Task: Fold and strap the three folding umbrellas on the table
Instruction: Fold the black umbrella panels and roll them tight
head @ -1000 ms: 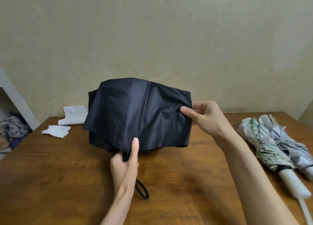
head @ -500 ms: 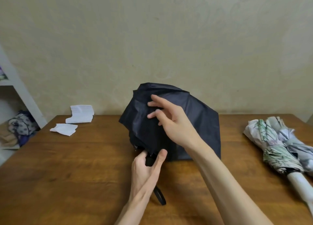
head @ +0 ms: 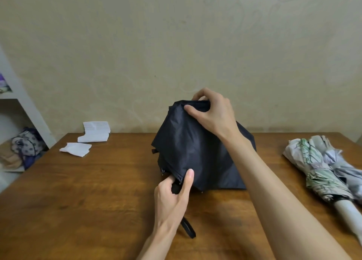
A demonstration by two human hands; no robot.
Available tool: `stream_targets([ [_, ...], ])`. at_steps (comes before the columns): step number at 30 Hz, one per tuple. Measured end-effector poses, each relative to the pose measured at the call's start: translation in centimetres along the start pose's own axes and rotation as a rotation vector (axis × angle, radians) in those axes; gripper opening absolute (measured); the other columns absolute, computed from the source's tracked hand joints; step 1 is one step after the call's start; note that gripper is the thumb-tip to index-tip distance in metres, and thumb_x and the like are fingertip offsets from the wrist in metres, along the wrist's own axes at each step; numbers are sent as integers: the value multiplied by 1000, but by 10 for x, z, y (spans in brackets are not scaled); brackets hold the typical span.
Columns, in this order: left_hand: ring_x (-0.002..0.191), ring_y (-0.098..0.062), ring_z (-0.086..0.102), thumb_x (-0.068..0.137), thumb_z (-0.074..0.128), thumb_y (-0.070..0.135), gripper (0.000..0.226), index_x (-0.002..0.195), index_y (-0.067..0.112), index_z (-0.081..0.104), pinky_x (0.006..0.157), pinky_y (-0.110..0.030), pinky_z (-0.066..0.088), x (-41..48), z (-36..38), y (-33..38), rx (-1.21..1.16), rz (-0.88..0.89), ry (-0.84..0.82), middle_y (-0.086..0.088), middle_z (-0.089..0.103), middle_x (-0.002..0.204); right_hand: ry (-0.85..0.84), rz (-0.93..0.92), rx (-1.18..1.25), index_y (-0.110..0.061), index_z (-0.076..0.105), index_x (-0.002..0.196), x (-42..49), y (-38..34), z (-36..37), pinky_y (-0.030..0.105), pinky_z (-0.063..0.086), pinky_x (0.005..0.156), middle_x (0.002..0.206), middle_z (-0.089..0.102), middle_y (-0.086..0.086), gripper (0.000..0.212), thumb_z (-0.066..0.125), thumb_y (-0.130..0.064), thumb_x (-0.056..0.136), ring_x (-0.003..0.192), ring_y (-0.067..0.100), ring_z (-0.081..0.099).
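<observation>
A black folding umbrella (head: 188,148) stands tilted above the middle of the wooden table (head: 88,191), its loose canopy bunched into a cone. My left hand (head: 173,195) grips its black handle just under the canopy's lower edge, thumb pressed on the fabric. My right hand (head: 212,112) pinches the fabric at the canopy's top. The black wrist loop (head: 189,228) hangs below my left wrist. At the right edge lie a floral umbrella (head: 317,175) with a white handle and, beside it, a pale grey umbrella (head: 344,169), both collapsed with loose folds.
Two stacks of white paper napkins (head: 96,132) (head: 76,149) lie at the table's back left. A white shelf unit (head: 23,110) with bags (head: 25,144) stands left of the table. A beige wall is close behind.
My right hand moved from the canopy's side up to its top and now pinches the fabric there. The canopy has been gathered narrower and turned. My left hand stayed on the handle.
</observation>
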State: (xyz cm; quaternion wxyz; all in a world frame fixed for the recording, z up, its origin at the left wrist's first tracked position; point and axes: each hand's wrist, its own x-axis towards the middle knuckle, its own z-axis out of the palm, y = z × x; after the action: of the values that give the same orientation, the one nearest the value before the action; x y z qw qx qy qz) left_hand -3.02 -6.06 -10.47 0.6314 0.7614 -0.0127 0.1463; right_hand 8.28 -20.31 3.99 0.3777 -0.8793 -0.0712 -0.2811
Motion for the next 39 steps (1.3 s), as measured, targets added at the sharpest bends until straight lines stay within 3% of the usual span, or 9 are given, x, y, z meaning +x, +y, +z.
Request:
stream_targets([
  [4, 54, -4, 58, 86, 66, 68, 48, 61, 27, 64, 62, -20, 45, 0, -1, -3, 1, -1, 4, 15, 60, 53, 32, 41, 3, -30, 69, 94, 4, -5, 8, 34, 49, 77, 86, 72, -11, 16, 82, -33, 84, 93, 19, 69],
  [9, 49, -12, 48, 85, 64, 69, 56, 60, 19, 61, 45, -23, 36, 3, -6, 5, -169, -193, -21, -2, 56, 57, -19, -101, 12, -37, 65, 130, -3, 2, 8, 36, 31, 108, 120, 63, -16, 39, 70, -55, 96, 127, 12, 51],
  [11, 48, -14, 42, 91, 63, 63, 58, 65, 11, 55, 41, -24, 30, 6, -10, 9, -218, -216, -25, -7, 51, 59, -11, -15, 198, -37, 64, 135, -9, 16, -4, 40, 37, 119, 127, 65, -16, 44, 64, -61, 97, 130, 7, 56],
  [17, 49, -19, 41, 95, 61, 63, 60, 67, 10, 54, 44, -28, 28, 18, -27, 8, -202, -158, 0, -10, 51, 60, -88, 178, 280, -26, 77, 105, -37, 72, -51, 44, 56, 105, 109, 78, -12, 21, 76, -46, 97, 106, 3, 71],
  [20, 49, -20, 42, 95, 61, 61, 61, 65, 9, 53, 43, -27, 29, 21, -30, 5, -190, -134, 14, -10, 51, 59, -162, 249, 188, -27, 74, 96, -51, 91, -62, 41, 53, 101, 119, 68, -2, 28, 80, -53, 89, 114, 14, 65],
  [23, 47, -18, 42, 95, 62, 58, 60, 62, 10, 52, 41, -25, 30, 21, -28, 3, -168, -125, 40, -10, 50, 57, -224, 276, 210, -21, 72, 93, -54, 93, -67, 36, 54, 92, 107, 75, 2, 36, 80, -55, 86, 106, 16, 71],
  [28, 46, -15, 42, 97, 63, 56, 57, 64, 11, 52, 40, -25, 31, 20, -24, 0, -153, -146, 64, -8, 50, 56, -184, 162, 184, -17, 70, 95, -51, 88, -64, 46, 59, 87, 89, 77, 6, 19, 84, -29, 92, 83, 26, 75],
  [32, 46, -13, 43, 97, 62, 57, 57, 65, 10, 54, 40, -24, 32, 22, -25, -3, -150, -158, 91, -7, 51, 57, -181, 114, 136, -22, 70, 96, -47, 83, -69, 46, 62, 85, 91, 79, 0, 11, 78, -16, 97, 84, 21, 76],
  [39, 45, -11, 46, 95, 62, 59, 59, 69, 7, 59, 41, -24, 35, 24, -25, -7, -154, -169, 124, -6, 54, 57, -53, 138, 295, -26, 73, 127, -48, 77, -72, 29, 63, 86, 94, 81, 2, 33, 70, -5, 101, 92, 15, 78],
])
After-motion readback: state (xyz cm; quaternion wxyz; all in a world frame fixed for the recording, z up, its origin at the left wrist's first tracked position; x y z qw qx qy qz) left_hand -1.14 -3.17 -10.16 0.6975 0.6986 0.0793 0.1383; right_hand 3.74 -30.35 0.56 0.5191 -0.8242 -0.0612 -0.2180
